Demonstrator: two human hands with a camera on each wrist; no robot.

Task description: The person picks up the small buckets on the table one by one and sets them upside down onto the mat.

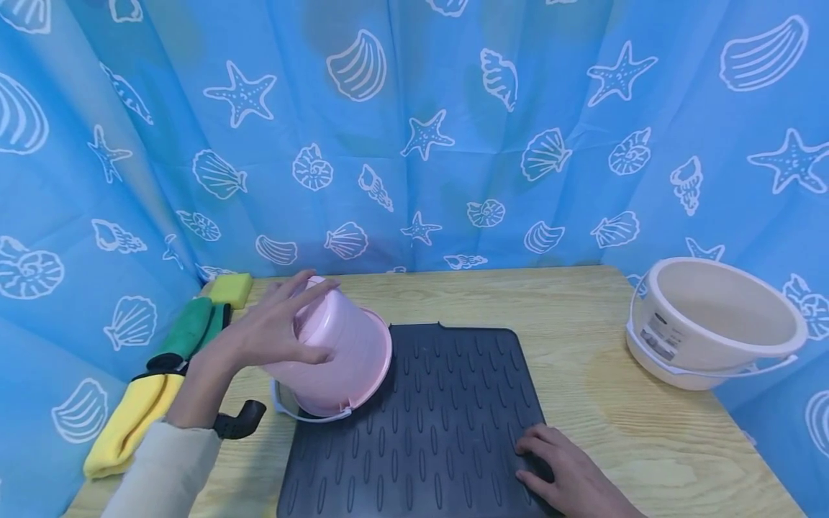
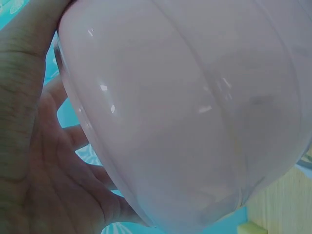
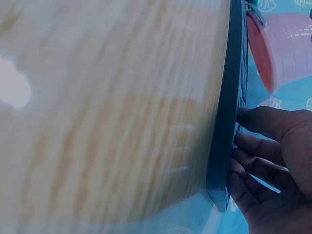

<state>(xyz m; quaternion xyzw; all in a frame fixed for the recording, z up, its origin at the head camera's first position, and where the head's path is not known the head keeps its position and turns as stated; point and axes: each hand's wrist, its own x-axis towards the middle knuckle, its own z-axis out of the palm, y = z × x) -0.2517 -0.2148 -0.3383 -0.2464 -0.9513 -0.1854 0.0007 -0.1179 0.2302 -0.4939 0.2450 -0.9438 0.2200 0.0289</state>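
Observation:
A pink bucket (image 1: 352, 349) is tipped over the left part of a dark ridged mat (image 1: 427, 403), its rim facing down and to the right. My left hand (image 1: 275, 327) grips it around the base, thumb on the near side and fingers over the far side. The bucket's wall (image 2: 170, 122) fills most of the left wrist view. Its thin handle (image 1: 311, 417) hangs at the lower side. At the mat's right edge rests my right hand (image 1: 560, 467), holding no object; its fingertips (image 3: 236, 183) touch the mat's surface in the right wrist view.
A cream bucket (image 1: 712, 316) stands upright at the table's right end. Along the left edge lie a yellow cloth (image 1: 132, 417), a green item with black trim (image 1: 191, 327) and a yellow sponge (image 1: 231, 289). A blue shell-patterned curtain (image 1: 414, 144) closes off the back and sides.

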